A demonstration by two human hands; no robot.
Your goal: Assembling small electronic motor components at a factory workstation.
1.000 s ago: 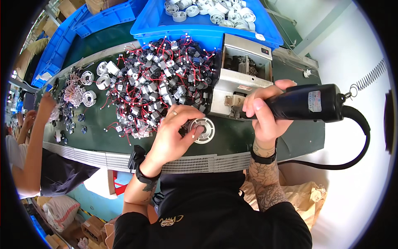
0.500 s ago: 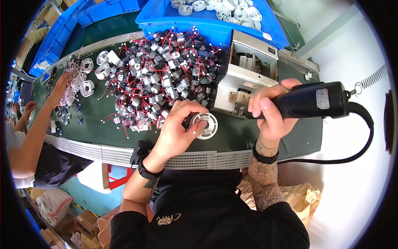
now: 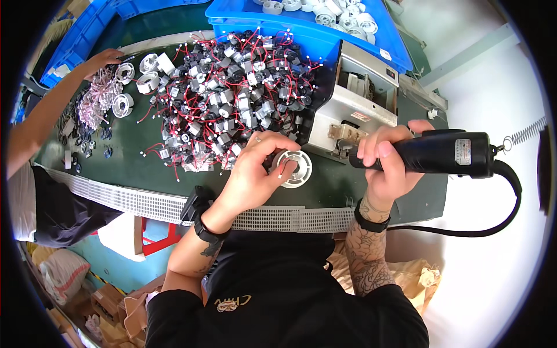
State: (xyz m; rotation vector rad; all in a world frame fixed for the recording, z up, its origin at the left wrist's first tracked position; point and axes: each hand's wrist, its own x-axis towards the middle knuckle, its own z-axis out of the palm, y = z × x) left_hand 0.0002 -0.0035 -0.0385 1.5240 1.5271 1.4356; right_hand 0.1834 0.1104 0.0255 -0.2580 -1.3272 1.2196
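Observation:
In the fingers of my left hand (image 3: 250, 174) is a white round plastic housing (image 3: 307, 167) with a spoked rim, held just above the green table. A short red wire with a small plug shows at its middle; the housing's left side is hidden behind my fingers. My right hand (image 3: 392, 163) is wrapped round a black electric screwdriver (image 3: 449, 153), which lies nearly level. Its tip end points left, beside the front of a metal screw feeder (image 3: 333, 134). A large pile of small motors (image 3: 226, 104) with red and black wires spreads beyond my left hand.
Behind the pile stands a blue bin (image 3: 267, 28) of white housings. A coiled spring (image 3: 528, 132) and a black cable (image 3: 513, 203) run from the screwdriver. At left, a co-worker's hand (image 3: 103, 61) is near bundled wires (image 3: 96, 101) and several white rings (image 3: 122, 105).
The view has shifted slightly. The co-worker's near arm has reached farther over the wires. My hands keep their holds, and the screwdriver tip stays close to the feeder.

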